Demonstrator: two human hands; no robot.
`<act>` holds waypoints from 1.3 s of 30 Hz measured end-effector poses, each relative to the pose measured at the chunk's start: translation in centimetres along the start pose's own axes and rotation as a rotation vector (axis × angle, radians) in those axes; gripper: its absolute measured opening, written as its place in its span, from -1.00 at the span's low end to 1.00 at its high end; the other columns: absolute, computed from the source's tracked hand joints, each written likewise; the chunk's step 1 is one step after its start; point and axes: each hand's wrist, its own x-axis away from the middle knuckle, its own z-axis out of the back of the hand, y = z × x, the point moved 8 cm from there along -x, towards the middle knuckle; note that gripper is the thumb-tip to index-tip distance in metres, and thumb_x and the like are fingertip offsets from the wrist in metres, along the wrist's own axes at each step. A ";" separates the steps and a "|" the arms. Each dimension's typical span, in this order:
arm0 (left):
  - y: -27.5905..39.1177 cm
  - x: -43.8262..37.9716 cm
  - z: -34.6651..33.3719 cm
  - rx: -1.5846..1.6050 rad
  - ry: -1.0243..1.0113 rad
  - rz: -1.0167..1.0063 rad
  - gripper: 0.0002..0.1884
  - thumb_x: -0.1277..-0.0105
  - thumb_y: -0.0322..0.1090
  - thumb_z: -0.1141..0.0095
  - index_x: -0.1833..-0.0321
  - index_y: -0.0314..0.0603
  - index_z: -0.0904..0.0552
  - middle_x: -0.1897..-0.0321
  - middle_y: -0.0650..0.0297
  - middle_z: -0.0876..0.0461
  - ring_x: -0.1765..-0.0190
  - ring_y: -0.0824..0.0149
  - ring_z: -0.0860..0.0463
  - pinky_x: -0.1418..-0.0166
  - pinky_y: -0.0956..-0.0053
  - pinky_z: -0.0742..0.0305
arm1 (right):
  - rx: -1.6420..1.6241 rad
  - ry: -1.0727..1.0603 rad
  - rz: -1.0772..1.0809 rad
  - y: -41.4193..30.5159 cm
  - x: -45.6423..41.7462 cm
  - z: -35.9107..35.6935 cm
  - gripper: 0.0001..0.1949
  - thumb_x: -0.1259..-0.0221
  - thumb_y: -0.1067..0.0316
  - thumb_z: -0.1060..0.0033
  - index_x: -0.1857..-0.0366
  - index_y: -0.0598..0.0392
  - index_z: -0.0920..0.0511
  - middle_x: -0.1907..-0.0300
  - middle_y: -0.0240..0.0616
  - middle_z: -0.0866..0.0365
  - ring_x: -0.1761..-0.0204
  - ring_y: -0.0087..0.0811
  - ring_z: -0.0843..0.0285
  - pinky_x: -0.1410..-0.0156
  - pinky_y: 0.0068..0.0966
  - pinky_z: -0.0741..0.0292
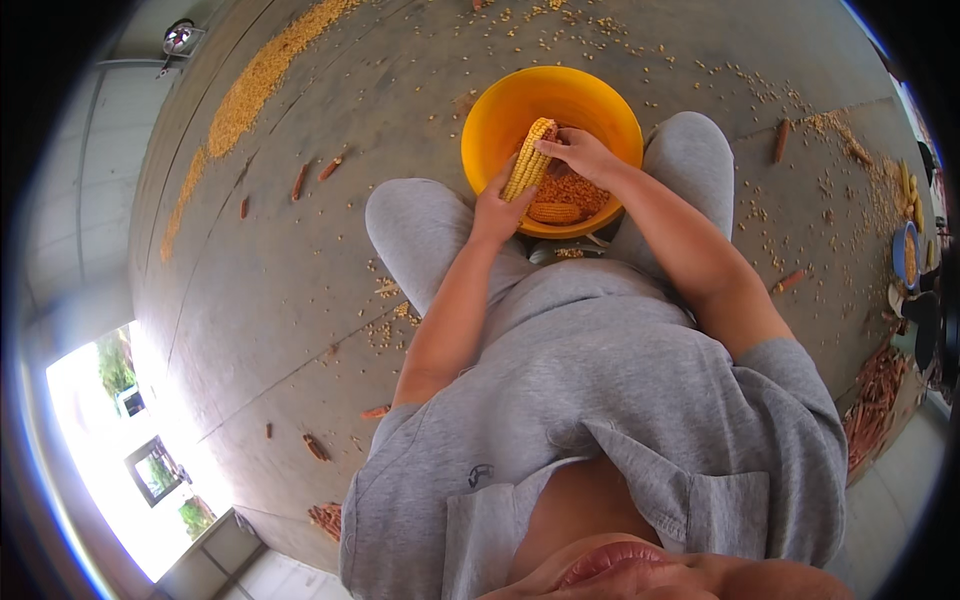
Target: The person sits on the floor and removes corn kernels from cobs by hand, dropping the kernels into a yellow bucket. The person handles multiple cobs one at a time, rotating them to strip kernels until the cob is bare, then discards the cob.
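Observation:
A yellow ear of corn (528, 161) is held tilted over a yellow plastic tub (487, 112). My left hand (501, 204) grips its lower end, with the thumb lying along the kernels. At the upper end, the fingers of my right hand (581, 154) rest on the ear's side. Loose orange kernels (581, 191) cover the bottom of the tub, and another ear of corn (555, 213) lies among them near the close rim. My right hand partly hides something reddish behind the held ear; I cannot tell what it is.
My knees flank the tub. Bare reddish cobs (300, 181) and scattered kernels lie on the concrete floor (300, 300). A long band of kernels (255, 86) stretches at far left. On the right are a blue basin (906, 255) and a heap of cobs (874, 405).

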 end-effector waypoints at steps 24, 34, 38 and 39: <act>-1.2 0.3 -1.0 0.196 -0.056 0.163 -0.40 -0.29 -0.36 -0.18 -0.39 -0.22 -0.32 -0.20 0.20 -0.49 -0.17 0.39 -0.49 -0.23 0.51 -0.39 | -0.004 0.094 -0.013 1.7 -0.3 0.9 -0.46 -0.35 -0.14 0.03 0.02 0.26 -0.50 0.27 -0.26 -0.59 0.34 -0.50 -0.56 0.17 -0.50 -0.50; -1.4 0.2 -0.6 0.139 -0.052 0.121 -0.39 -0.27 -0.39 -0.19 -0.39 -0.25 -0.33 -0.21 0.18 -0.49 -0.18 0.37 -0.50 -0.24 0.49 -0.38 | -0.042 0.146 -0.038 0.8 0.7 0.5 -0.47 -0.32 -0.11 -0.04 0.03 0.25 -0.53 0.29 -0.26 -0.61 0.36 -0.48 -0.57 0.20 -0.51 -0.51; -1.1 0.2 -0.8 0.031 -0.038 0.073 -0.38 -0.25 -0.40 -0.20 -0.39 -0.25 -0.33 -0.19 0.17 -0.50 -0.17 0.37 -0.51 -0.24 0.49 -0.38 | -0.067 0.094 -0.057 1.3 0.6 0.3 -0.51 -0.31 -0.09 -0.06 0.04 0.22 -0.55 0.28 -0.26 -0.61 0.37 -0.48 -0.58 0.22 -0.52 -0.51; -1.2 0.2 -0.6 -0.007 -0.026 0.049 -0.38 -0.25 -0.40 -0.20 -0.38 -0.25 -0.33 -0.19 0.18 -0.51 -0.16 0.37 -0.51 -0.24 0.49 -0.38 | 0.005 0.086 -0.037 1.1 0.6 0.2 -0.52 -0.31 -0.07 -0.07 0.05 0.21 -0.55 0.28 -0.27 -0.61 0.37 -0.48 -0.57 0.23 -0.52 -0.51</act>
